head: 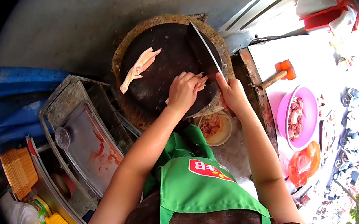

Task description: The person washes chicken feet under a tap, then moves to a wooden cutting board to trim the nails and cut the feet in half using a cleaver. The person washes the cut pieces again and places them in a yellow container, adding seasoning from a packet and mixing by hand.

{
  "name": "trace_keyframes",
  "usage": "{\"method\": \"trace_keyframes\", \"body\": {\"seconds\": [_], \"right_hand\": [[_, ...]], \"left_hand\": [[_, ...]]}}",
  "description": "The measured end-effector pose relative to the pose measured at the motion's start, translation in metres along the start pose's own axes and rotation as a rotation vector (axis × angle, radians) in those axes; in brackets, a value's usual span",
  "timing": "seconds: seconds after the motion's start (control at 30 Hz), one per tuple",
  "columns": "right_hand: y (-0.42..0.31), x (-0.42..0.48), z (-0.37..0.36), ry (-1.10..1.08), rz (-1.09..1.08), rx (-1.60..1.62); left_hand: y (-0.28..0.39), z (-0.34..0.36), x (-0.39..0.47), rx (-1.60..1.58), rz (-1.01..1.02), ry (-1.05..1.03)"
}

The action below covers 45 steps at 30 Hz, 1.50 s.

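Note:
A broad cleaver has its handle gripped by my right hand, and its blade slants across the right part of a round chopping block. Close to the blade's heel, my left hand presses a pale poultry foot onto the block. Only its toe tips and a bit near my wrist show; my fingers cover the rest. Apart from both hands, another poultry foot, webbed and whole, lies on the dark surface at the left.
Below the block's right edge stands a tub of meat scraps. A pink basin of meat pieces and an orange-headed mallet are on the right counter. At lower left lies a blood-stained metal tray. A wall rises behind the block.

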State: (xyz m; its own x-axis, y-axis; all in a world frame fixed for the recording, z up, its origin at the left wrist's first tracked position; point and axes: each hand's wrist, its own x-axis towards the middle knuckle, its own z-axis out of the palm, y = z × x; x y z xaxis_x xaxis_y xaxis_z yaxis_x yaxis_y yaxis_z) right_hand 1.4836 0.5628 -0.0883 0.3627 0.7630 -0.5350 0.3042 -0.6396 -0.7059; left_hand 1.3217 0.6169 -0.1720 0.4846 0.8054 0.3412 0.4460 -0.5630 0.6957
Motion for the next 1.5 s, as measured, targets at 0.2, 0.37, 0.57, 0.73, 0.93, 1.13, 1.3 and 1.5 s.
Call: {"method": "trace_keyframes", "body": {"seconds": [0.2, 0.37, 0.57, 0.73, 0.93, 1.13, 1.3, 1.5], "right_hand": [[0.005, 0.001, -0.004, 0.017, 0.001, 0.069], [0.006, 0.008, 0.003, 0.093, -0.011, -0.044], [-0.011, 0.010, 0.000, 0.046, 0.107, -0.001], [0.003, -0.007, -0.005, 0.096, -0.119, -0.018], [-0.008, -0.007, -0.004, 0.086, -0.204, -0.088], [-0.041, -0.016, -0.009, 0.085, -0.307, -0.052], [-0.019, 0.010, 0.008, -0.004, -0.133, -0.339], [-0.018, 0.023, -0.008, -0.028, -0.117, -0.221]], "left_hand": [[-0.009, -0.014, 0.007, -0.032, 0.055, -0.181], [-0.009, -0.019, 0.011, 0.028, 0.082, -0.275], [0.010, -0.024, 0.007, 0.075, 0.086, -0.226], [0.018, -0.011, -0.007, 0.048, 0.035, -0.063], [0.012, -0.005, -0.011, -0.030, -0.026, -0.091], [0.012, -0.002, -0.013, -0.072, -0.079, -0.031], [0.009, 0.003, -0.014, -0.093, -0.051, -0.016], [0.013, -0.014, -0.011, 0.083, -0.057, -0.058]]}}
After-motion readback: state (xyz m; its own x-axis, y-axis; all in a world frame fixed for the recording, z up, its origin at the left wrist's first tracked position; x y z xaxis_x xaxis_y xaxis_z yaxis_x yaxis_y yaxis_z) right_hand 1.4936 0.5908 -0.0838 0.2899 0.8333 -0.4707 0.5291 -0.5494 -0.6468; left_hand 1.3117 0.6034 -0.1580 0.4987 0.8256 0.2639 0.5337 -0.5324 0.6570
